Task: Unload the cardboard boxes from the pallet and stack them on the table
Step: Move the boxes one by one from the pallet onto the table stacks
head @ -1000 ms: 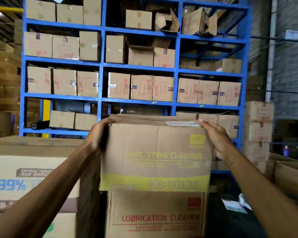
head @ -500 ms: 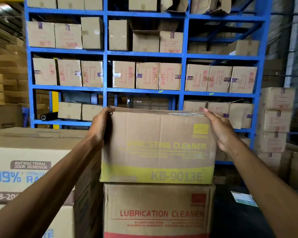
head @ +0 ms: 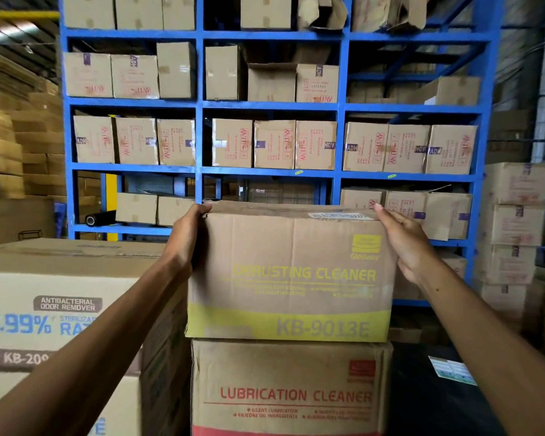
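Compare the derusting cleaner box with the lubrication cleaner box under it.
The derusting box has yellow lettering and a yellow band; the lubrication box has red lettering. The derusting box sits on top, gripped by the left hand and right hand; the lubrication box is untouched. Both are brown cardboard, similar width.

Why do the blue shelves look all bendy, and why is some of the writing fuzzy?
In the head view the wide lens bows the blue rack outward at the edges; the Derusting Cleaner box between the left hand and right hand has faded, slightly smeared print; the floor at lower right lies in deep shadow.
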`<state>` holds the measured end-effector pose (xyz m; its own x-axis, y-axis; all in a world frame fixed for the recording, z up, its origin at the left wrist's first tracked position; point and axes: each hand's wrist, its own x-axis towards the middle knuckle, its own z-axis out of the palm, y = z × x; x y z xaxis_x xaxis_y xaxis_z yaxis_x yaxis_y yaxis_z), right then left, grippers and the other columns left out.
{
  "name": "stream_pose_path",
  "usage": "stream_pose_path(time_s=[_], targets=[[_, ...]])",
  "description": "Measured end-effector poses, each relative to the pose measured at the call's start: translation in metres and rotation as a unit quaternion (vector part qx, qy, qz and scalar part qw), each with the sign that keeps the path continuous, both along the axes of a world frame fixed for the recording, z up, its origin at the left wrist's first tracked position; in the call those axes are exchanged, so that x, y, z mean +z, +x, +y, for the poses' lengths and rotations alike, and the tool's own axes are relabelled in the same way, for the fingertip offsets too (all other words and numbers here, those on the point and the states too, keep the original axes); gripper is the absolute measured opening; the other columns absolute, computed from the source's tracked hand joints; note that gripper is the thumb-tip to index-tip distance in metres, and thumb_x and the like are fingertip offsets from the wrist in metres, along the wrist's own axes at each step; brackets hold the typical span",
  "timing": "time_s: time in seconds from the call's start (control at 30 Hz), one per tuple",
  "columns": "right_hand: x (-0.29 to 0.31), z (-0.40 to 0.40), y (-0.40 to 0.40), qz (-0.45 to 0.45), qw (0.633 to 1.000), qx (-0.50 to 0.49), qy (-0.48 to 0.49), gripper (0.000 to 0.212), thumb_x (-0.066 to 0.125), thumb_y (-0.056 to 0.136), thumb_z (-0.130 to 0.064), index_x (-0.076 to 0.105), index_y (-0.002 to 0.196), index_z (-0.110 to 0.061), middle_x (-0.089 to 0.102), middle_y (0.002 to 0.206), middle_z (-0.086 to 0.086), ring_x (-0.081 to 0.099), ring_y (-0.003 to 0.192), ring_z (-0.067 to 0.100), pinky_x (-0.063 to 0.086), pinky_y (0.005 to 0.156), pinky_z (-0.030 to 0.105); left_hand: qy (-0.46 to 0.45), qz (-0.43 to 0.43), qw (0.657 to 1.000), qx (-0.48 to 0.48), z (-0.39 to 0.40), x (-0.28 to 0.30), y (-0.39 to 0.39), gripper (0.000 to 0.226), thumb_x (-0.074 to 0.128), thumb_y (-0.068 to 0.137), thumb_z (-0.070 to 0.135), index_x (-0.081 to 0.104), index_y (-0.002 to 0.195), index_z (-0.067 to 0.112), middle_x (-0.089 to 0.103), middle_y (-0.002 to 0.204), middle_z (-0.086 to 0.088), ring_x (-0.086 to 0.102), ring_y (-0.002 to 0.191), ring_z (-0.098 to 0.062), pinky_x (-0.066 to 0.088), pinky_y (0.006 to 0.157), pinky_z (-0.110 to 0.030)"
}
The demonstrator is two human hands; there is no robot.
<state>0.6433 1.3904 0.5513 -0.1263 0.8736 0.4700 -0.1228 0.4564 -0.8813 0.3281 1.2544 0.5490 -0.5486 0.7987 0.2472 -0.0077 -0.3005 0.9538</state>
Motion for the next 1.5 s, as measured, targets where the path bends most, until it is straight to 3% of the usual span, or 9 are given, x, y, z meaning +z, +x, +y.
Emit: stream_pose_path(time_s=[0.13, 0.3, 0.5, 0.67, 0.8, 0.9, 1.0, 1.33, 1.5], targets=[[-0.001, 0.000, 0.001, -0.019, 1.000, -0.004, -0.003, 0.062, 0.063, 0.082, -0.057, 0.056, 0.132, -0.021, 0.073, 0.106, 0.005, 0.070, 0.096, 0.020, 0.055, 0.088, 0.043, 0.006, 0.013, 1.000, 0.021, -0.002, 0.000, 0.001, 0.034, 0.051, 0.082, 0.053, 0.065, 0.087, 0.022, 0.062, 0.092, -0.004, 0.054, 0.088, -0.020, 0.039, 0.080, -0.034], [-0.002, -0.008, 0.001, -0.074, 0.993, -0.089, 0.028, 0.068, 0.054, 0.084, -0.063, 0.049, 0.138, -0.020, 0.060, 0.130, 0.006, 0.058, 0.116, 0.023, 0.049, 0.095, 0.042, 0.003, 0.078, 0.994, 0.074, -0.014, -0.002, 0.010, 0.071, 0.045, 0.085, 0.065, 0.047, 0.139, 0.019, 0.052, 0.135, -0.012, 0.048, 0.123, -0.031, 0.034, 0.108, -0.046], [-0.017, -0.067, -0.044, -0.084, 0.935, -0.228, 0.257, 0.038, 0.055, 0.088, -0.030, 0.063, 0.118, -0.008, 0.057, 0.130, 0.010, 0.047, 0.125, 0.026, 0.033, 0.106, 0.036, -0.006, 0.185, 0.978, 0.095, -0.061, -0.028, 0.025, 0.055, 0.044, 0.096, 0.049, 0.047, 0.138, 0.013, 0.054, 0.135, -0.009, 0.050, 0.123, -0.025, 0.039, 0.097, -0.033], [-0.066, -0.148, -0.143, -0.132, 0.917, -0.117, 0.359, 0.036, 0.047, 0.082, -0.032, 0.068, 0.102, -0.011, 0.066, 0.116, 0.005, 0.054, 0.115, 0.023, 0.035, 0.099, 0.032, 0.000, 0.297, 0.947, 0.119, -0.141, -0.058, 0.030, 0.030, 0.053, 0.097, 0.028, 0.053, 0.126, 0.021, 0.055, 0.109, 0.013, 0.056, 0.099, 0.000, 0.038, 0.065, 0.001], [-0.121, -0.233, -0.247, -0.161, 0.925, 0.065, 0.339, 0.036, 0.050, 0.086, -0.035, 0.068, 0.106, -0.011, 0.067, 0.113, 0.004, 0.058, 0.110, 0.019, 0.041, 0.099, 0.029, -0.118, 0.396, 0.896, 0.164, -0.236, -0.107, -0.019, 0.060, 0.054, 0.093, 0.044, 0.038, 0.146, 0.020, 0.053, 0.139, -0.005, 0.045, 0.133, -0.019, 0.035, 0.098, -0.021], [-0.161, -0.319, -0.328, -0.179, 0.916, 0.175, 0.313, 0.038, 0.055, 0.086, -0.035, 0.068, 0.111, -0.010, 0.068, 0.115, 0.004, 0.059, 0.112, 0.020, 0.041, 0.100, 0.028, -0.212, 0.441, 0.847, 0.207, -0.343, -0.148, -0.079, 0.078, 0.045, 0.084, 0.061, 0.033, 0.147, 0.016, 0.037, 0.154, -0.004, 0.033, 0.142, -0.015, 0.020, 0.107, -0.014], [-0.200, -0.412, -0.401, -0.202, 0.903, 0.268, 0.269, 0.043, 0.055, 0.083, -0.038, 0.067, 0.114, -0.010, 0.068, 0.115, 0.005, 0.060, 0.110, 0.021, 0.042, 0.098, 0.028, -0.321, 0.410, 0.815, 0.256, -0.469, -0.194, -0.142, 0.098, 0.031, 0.067, 0.070, 0.032, 0.147, 0.015, 0.034, 0.155, -0.004, 0.034, 0.141, -0.019, 0.020, 0.114, -0.020], [-0.306, -0.710, -0.608, -0.299, 0.794, 0.506, 0.159, 0.032, 0.064, 0.091, -0.021, 0.062, 0.119, -0.006, 0.065, 0.121, 0.013, 0.058, 0.116, 0.027, 0.043, 0.096, 0.035, -0.442, 0.116, 0.729, 0.510, -0.868, -0.297, -0.237, 0.078, 0.054, 0.063, 0.060, 0.055, 0.121, 0.007, 0.065, 0.114, -0.014, 0.060, 0.110, -0.034, 0.046, 0.096, -0.040], [-0.338, -0.801, -0.697, -0.321, 0.739, 0.581, 0.115, 0.034, 0.059, 0.094, -0.014, 0.057, 0.125, 0.000, 0.058, 0.123, 0.016, 0.052, 0.120, 0.025, 0.032, 0.081, 0.015, -0.444, -0.004, 0.663, 0.602, -0.979, -0.341, -0.276, 0.044, 0.061, 0.091, 0.029, 0.052, 0.131, 0.013, 0.066, 0.112, -0.013, 0.060, 0.101, -0.029, 0.041, 0.082, -0.031]])
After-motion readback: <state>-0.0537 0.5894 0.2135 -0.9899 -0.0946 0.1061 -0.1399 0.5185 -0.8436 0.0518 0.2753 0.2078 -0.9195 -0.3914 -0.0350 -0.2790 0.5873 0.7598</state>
